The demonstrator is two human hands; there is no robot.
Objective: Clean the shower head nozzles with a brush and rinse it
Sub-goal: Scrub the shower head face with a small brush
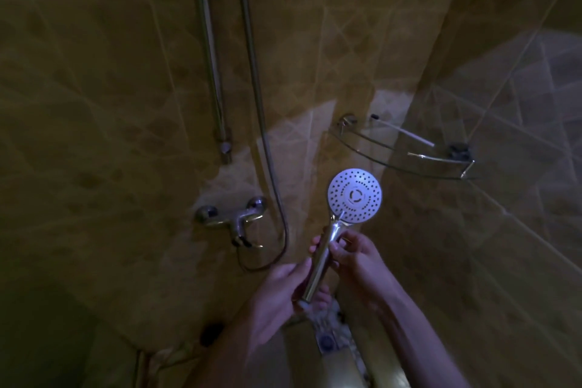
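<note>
The shower head (355, 195) is held up with its round white nozzle face turned toward me, lit bright in the dim stall. Its chrome handle (319, 261) slants down to the left. My left hand (280, 287) grips the lower end of the handle. My right hand (352, 257) holds the upper part of the handle just below the face. A thin white brush (409, 135) lies on the glass corner shelf (371, 157), up and to the right of the shower head. No hose is visibly joined to the handle's lower end.
A chrome mixer tap (234, 217) is fixed to the tiled wall at the left, with a hose (277, 198) looping down from it. A vertical riser rail (211, 57) runs up the wall. A floor drain (327, 340) shows below my hands.
</note>
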